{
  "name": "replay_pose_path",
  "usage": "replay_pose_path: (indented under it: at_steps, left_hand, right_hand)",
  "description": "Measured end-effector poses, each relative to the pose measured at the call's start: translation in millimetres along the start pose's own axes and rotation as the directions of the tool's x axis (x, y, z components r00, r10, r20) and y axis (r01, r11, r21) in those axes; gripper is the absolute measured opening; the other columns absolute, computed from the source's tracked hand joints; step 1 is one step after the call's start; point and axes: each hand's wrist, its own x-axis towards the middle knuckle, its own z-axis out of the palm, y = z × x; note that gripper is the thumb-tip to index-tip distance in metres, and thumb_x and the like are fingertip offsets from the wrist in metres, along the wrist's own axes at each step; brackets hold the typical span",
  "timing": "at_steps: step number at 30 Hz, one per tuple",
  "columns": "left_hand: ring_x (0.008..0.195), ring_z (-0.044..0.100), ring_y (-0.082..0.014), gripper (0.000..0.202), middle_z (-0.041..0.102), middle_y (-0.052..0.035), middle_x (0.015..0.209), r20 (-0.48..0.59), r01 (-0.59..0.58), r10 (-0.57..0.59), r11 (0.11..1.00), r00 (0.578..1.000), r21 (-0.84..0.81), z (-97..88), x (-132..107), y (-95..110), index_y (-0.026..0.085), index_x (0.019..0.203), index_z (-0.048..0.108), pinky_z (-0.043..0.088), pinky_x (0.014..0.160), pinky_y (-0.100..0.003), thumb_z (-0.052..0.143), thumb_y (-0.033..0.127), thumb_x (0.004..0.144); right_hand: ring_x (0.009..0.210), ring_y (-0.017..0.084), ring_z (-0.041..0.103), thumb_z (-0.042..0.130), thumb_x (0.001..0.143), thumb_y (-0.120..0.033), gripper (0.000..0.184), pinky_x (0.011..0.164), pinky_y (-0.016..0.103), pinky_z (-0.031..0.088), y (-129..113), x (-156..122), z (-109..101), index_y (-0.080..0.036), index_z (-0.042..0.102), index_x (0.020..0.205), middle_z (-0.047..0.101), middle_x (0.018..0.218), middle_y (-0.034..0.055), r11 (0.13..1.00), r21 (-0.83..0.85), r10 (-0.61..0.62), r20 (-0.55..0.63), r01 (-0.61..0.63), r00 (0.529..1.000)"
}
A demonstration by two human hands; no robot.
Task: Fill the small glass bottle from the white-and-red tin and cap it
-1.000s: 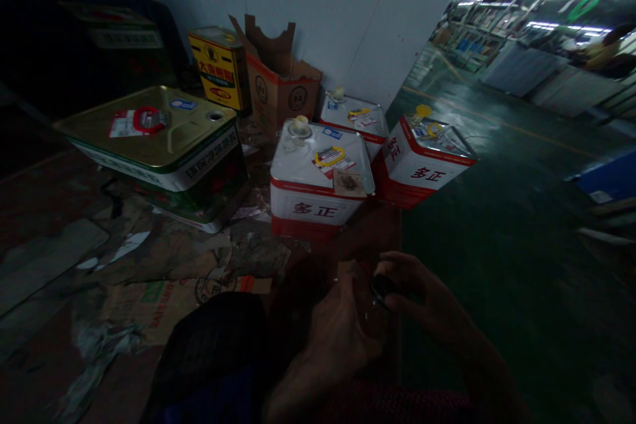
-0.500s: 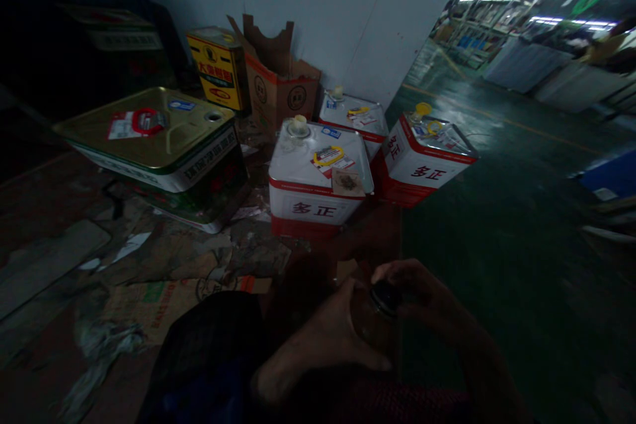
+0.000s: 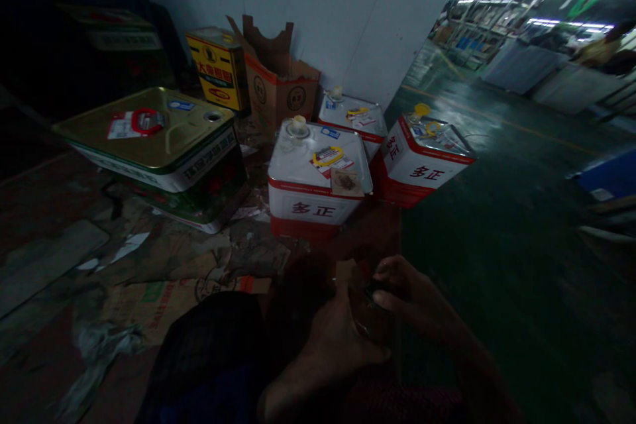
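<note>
My left hand [image 3: 338, 331] is wrapped around a dark brownish jar [image 3: 366, 321], low in the middle of the view. At the jar's top, my right hand [image 3: 410, 291] grips a black lid [image 3: 370, 290] between thumb and fingers. Shadow hides much of the jar, and I cannot tell whether the lid is still seated on it. A small piece of cardboard [image 3: 346, 269] shows just beyond my left hand. Past the hands stands a white and red metal can [image 3: 318, 209] with a yellow handle and a pale cap.
Two more white and red cans [image 3: 422, 169] stand behind it. On the left are a large gold-topped green can [image 3: 199, 139], a yellow can [image 3: 217, 73] and an open cardboard box [image 3: 283, 93]. Flattened cardboard [image 3: 163, 305] and a crumpled rag [image 3: 106, 351] lie on the floor.
My right hand has shifted slightly left and its thumb now lies across the lid. The lid has moved a little left and shows less. My left hand stays around the jar.
</note>
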Motion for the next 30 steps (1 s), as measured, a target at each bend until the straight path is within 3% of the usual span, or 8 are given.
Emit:
replay_pose_path:
  at_steps: [2, 5, 9, 11, 14, 18, 24, 30]
  left_hand:
    - [0.097, 0.064, -0.0421, 0.082, 0.068, -0.0151, 0.107, -0.073, 0.001, 0.012, 0.986, 0.997, 0.169, -1.3, -2, 5, 0.015, 0.125, 0.043, 0.050, 0.077, -0.049, 0.081, 0.032, 0.054]
    - [0.101, 0.064, -0.0397, 0.083, 0.066, -0.0147, 0.111, -0.071, 0.000, 0.012, 0.985, 0.997, 0.173, -5.5, 0, 8, 0.016, 0.126, 0.040, 0.050, 0.081, -0.050, 0.081, 0.031, 0.055]
    - [0.114, 0.060, -0.0328, 0.087, 0.062, -0.0116, 0.124, 0.115, -0.072, 0.104, 0.965, 0.988, -0.253, -13.0, 6, 5, 0.020, 0.120, 0.043, 0.048, 0.096, -0.049, 0.090, 0.024, 0.047]
    - [0.121, 0.056, -0.0311, 0.088, 0.060, -0.0122, 0.129, 0.207, -0.053, 0.163, 0.890, 0.965, -0.453, -16.3, 7, 8, 0.019, 0.122, 0.043, 0.043, 0.104, -0.049, 0.090, 0.017, 0.047]
    - [0.126, 0.051, -0.0302, 0.092, 0.057, -0.0112, 0.134, 0.297, -0.025, 0.198, 0.867, 0.934, -0.498, -19.0, 3, 18, 0.020, 0.125, 0.046, 0.037, 0.109, -0.049, 0.088, 0.007, 0.045]
    - [0.126, 0.052, -0.0275, 0.087, 0.058, -0.0061, 0.134, 0.378, -0.025, 0.263, 0.847, 0.888, -0.530, -20.4, -3, 28, 0.024, 0.125, 0.052, 0.041, 0.107, -0.046, 0.086, 0.004, 0.048]
    - [0.113, 0.062, -0.0257, 0.071, 0.067, -0.0003, 0.118, 0.541, -0.055, 0.295, 0.908, 0.788, -0.416, -24.7, -3, 31, 0.022, 0.112, 0.061, 0.050, 0.100, -0.044, 0.086, 0.007, 0.048]
    - [0.125, 0.053, -0.0288, 0.086, 0.058, -0.0037, 0.133, 0.390, -0.127, 0.324, 0.882, 0.862, -0.453, -19.6, -7, 24, 0.027, 0.129, 0.050, 0.042, 0.108, -0.054, 0.087, 0.013, 0.053]
  right_hand:
    - [0.074, 0.020, 0.063, 0.059, 0.076, -0.042, 0.025, 0.064, 0.033, 0.050, -1, 3, 10, -0.021, 0.049, 0.086, 0.064, 0.081, 0.0042, 0.997, -0.065, 0.036, -0.133, -0.045, 0.990]
    - [0.074, 0.020, 0.063, 0.064, 0.070, -0.040, 0.028, 0.065, 0.033, 0.050, 4, 7, 16, -0.021, 0.051, 0.086, 0.062, 0.081, 0.0031, 0.996, -0.059, 0.052, -0.236, -0.068, 0.970]
    - [0.078, 0.019, 0.064, 0.059, 0.081, -0.052, 0.052, 0.071, 0.032, 0.053, 16, 10, 7, -0.022, 0.049, 0.122, 0.063, 0.085, 0.0020, 0.967, 0.220, -0.088, -0.192, 0.131, 0.977]
    - [0.095, 0.021, 0.065, 0.043, 0.090, -0.063, 0.057, 0.084, 0.036, 0.053, 20, 11, 6, -0.027, 0.044, 0.134, 0.066, 0.107, 0.0063, 0.896, 0.355, -0.215, -0.179, 0.267, 0.960]
    - [0.126, 0.027, 0.053, 0.038, 0.086, -0.074, 0.069, 0.101, 0.045, 0.048, 21, 12, 10, -0.033, 0.039, 0.141, 0.048, 0.145, 0.0077, 0.808, 0.489, -0.313, -0.118, 0.329, 0.942]
    - [0.127, 0.032, 0.053, 0.056, 0.069, -0.081, 0.088, 0.102, 0.049, 0.047, 14, 4, 13, -0.032, 0.045, 0.141, 0.058, 0.136, 0.0094, 0.798, 0.509, -0.367, -0.013, 0.322, 0.930]
    - [0.118, 0.034, 0.060, 0.077, 0.059, -0.068, 0.072, 0.098, 0.047, 0.051, 5, -19, 13, -0.035, 0.064, 0.122, 0.066, 0.127, 0.0051, 0.781, 0.560, -0.378, 0.074, 0.275, 0.923]
    - [0.129, 0.025, 0.052, 0.063, 0.087, -0.044, 0.040, 0.109, 0.044, 0.043, 18, -24, 17, -0.037, 0.059, 0.126, 0.058, 0.137, 0.0017, 0.815, 0.519, -0.275, -0.041, 0.256, 0.960]
